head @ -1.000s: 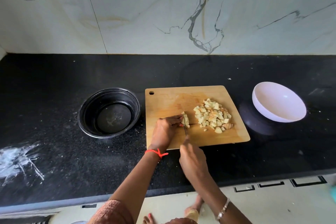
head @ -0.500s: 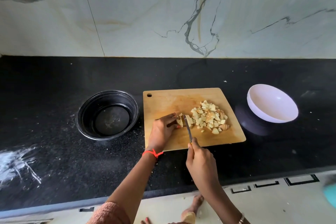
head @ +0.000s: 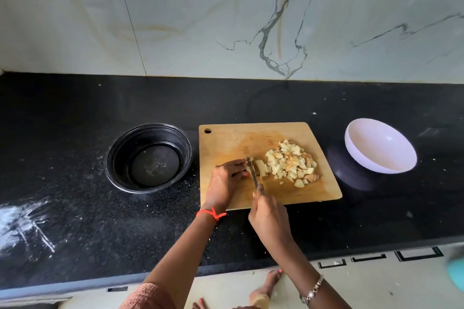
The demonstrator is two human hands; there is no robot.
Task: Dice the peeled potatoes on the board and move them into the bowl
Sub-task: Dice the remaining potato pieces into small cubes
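Hands (head: 226,178) slicing pale potato (head: 259,167), diced heap (head: 292,162)

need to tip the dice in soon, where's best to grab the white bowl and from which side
Take the white bowl by its near rim, coming from the board side with the right hand. It sits tilted, its opening facing the cutting board, and it looks empty, so a thumb can hook inside.

A red thread bracelet (head: 212,213), knotted, circles the left wrist, and a silver beaded bracelet (head: 312,290) circles the right. At seven o'clock shows a pink textured sleeve (head: 148,296). The bare feet (head: 266,288) have painted toenails.
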